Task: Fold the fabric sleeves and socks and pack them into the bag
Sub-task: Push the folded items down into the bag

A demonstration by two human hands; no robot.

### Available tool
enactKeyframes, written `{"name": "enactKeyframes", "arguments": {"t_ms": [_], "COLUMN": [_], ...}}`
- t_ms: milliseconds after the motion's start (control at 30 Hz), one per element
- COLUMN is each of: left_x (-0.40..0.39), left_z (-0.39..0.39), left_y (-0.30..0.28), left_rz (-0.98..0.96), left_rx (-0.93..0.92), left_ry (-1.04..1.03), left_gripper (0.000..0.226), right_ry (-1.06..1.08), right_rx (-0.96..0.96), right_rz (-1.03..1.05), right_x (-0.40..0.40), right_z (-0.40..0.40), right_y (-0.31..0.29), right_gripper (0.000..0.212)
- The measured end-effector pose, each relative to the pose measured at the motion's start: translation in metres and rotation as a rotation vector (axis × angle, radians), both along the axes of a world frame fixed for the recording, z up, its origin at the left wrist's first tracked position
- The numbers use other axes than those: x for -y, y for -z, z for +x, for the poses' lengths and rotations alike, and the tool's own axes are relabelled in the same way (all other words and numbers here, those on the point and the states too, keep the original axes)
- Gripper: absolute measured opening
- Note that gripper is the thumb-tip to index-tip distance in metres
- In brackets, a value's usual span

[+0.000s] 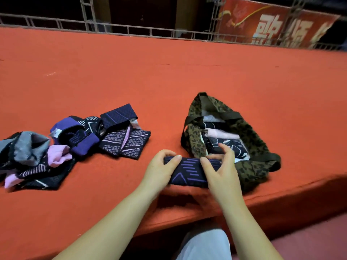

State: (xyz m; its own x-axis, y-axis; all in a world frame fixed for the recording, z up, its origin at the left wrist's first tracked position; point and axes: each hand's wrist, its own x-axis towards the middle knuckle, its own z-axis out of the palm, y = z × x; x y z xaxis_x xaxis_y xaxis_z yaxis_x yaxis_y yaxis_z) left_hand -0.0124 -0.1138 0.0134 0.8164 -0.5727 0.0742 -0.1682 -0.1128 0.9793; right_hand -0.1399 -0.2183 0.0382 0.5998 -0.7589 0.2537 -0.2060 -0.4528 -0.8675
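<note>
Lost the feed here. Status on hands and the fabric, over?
Left hand and right hand both grip a folded sleeve. Bag open beside it, part filled. Pile still waiting at left. Nothing in the way.

An orange-red carpet [169, 76] covers the raised platform and fills most of the view. At 12 o'clock a grey metal railing [131, 30] runs along its far edge. At 1 o'clock a red banner [277, 25] with white characters stands behind the railing. At 6 o'clock pale grey trousers [204, 244] are visible.
</note>
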Motion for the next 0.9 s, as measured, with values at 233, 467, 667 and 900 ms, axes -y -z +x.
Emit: {"name": "enactKeyframes", "arguments": {"t_ms": [233, 467, 667, 900], "left_x": [0.101, 0.167, 0.199, 0.205], "left_z": [-0.005, 0.024, 0.042, 0.046], "left_y": [-0.041, -0.06, -0.051, -0.029], "left_rz": [0.05, 0.157, 0.289, 0.421], "left_rx": [-0.084, -0.333, -0.038, 0.381], "left_ry": [0.198, 0.213, 0.095, -0.056], "left_gripper": [0.008, 0.009, 0.032, 0.042], "right_ry": [0.121, -0.216, -0.059, 0.188], "right_rx": [-0.113, -0.342, -0.48, -0.666], "right_rz": [-0.044, 0.08, -0.112, -0.396], "right_x": [0.105, 0.188, 0.24, 0.238], "right_z": [-0.018, 0.031, 0.063, 0.074], "right_y": [-0.035, -0.042, -0.031, -0.024], "right_gripper": [0.025, 0.034, 0.058, 0.055]}}
